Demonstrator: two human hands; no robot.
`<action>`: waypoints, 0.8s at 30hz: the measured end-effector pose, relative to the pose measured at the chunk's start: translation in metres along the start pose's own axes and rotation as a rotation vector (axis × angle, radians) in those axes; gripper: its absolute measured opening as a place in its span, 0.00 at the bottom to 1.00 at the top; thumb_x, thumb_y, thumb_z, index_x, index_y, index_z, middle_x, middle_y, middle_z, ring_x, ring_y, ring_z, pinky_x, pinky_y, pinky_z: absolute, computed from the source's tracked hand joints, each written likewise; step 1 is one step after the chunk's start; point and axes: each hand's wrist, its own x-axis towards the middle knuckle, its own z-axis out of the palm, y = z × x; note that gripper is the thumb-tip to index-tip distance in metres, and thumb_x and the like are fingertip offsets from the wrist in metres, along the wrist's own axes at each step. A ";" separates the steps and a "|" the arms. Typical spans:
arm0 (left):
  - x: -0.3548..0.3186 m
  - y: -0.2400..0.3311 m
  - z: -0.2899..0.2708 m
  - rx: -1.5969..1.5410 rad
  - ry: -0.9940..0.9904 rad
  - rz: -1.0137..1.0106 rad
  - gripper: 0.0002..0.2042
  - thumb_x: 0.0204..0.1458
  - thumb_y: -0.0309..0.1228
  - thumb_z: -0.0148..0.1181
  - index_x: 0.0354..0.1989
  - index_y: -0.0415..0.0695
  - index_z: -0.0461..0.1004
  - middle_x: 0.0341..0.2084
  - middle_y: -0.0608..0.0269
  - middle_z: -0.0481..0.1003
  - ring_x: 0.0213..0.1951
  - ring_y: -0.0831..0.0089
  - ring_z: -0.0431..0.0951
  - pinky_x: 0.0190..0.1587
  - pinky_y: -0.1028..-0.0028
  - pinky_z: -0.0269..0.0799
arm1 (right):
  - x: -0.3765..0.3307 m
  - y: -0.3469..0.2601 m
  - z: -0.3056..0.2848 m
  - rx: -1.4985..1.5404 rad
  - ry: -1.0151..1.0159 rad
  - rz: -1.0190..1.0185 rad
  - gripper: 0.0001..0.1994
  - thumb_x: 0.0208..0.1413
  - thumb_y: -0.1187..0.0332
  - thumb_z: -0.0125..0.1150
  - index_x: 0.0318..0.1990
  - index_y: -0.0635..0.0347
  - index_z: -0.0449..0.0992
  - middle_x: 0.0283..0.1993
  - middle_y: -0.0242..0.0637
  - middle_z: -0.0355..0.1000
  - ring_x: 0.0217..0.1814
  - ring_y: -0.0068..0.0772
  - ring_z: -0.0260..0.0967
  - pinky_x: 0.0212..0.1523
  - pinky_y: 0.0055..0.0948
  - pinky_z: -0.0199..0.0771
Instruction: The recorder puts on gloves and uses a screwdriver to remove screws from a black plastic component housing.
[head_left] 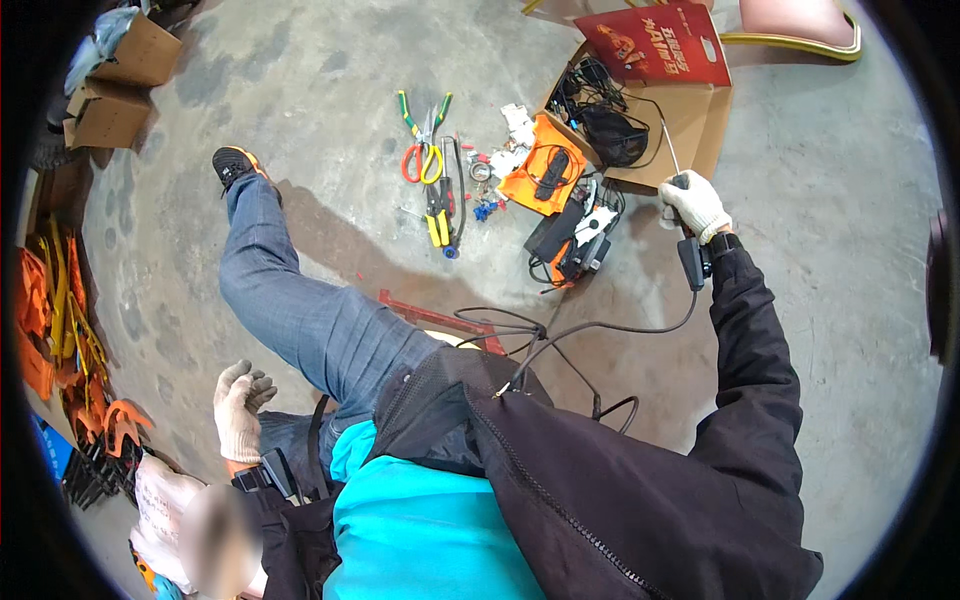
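Observation:
My right hand [696, 208], in a white work glove, is closed around the dark handle of a screwdriver [671, 148]. Its thin metal shaft points away from me, in front of an open cardboard box [690, 120] with a red printed flap. Black cables and a black pouch [612, 137] lie in that box. On the left, beside my bent leg, my gloved left hand [240, 408] hovers with its fingers loosely curled and apart, and nothing shows in it. A wristband with a small device sits on each wrist, and a black cable [640, 327] runs from the right one.
On the concrete floor lie scissors [422, 163], green-handled pliers [427, 120], yellow-handled pliers [437, 218], an orange tray [525, 190], a black-and-orange device [570, 245] and small blue parts [485, 211]. Cardboard boxes [110, 112] and orange items [35, 310] stand at the left; a chair [800, 25] is far right.

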 end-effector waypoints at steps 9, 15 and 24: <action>-0.053 0.009 -0.053 -0.199 0.215 0.208 0.22 0.62 0.31 0.59 0.62 0.35 0.70 0.45 0.53 0.79 0.46 0.60 0.82 0.51 0.59 0.80 | 0.033 -0.036 0.081 -0.073 -0.195 -0.146 0.10 0.61 0.63 0.65 0.35 0.57 0.72 0.23 0.29 0.70 0.19 0.24 0.65 0.23 0.30 0.67; -0.152 -0.036 -0.132 -0.459 0.632 0.478 0.20 0.65 0.31 0.57 0.62 0.34 0.70 0.46 0.51 0.79 0.48 0.59 0.82 0.53 0.58 0.78 | 0.125 -0.148 0.136 -0.102 -0.649 -0.270 0.07 0.63 0.72 0.57 0.45 0.55 0.67 0.27 0.29 0.68 0.22 0.22 0.65 0.21 0.27 0.70; -0.346 -0.342 -0.082 -0.950 1.446 -0.128 0.10 0.58 0.24 0.58 0.47 0.38 0.77 0.34 0.55 0.80 0.34 0.61 0.84 0.34 0.62 0.80 | -0.100 -0.413 0.400 -0.304 -1.083 -0.855 0.27 0.67 0.72 0.55 0.72 0.60 0.60 0.33 0.28 0.64 0.25 0.18 0.60 0.29 0.23 0.68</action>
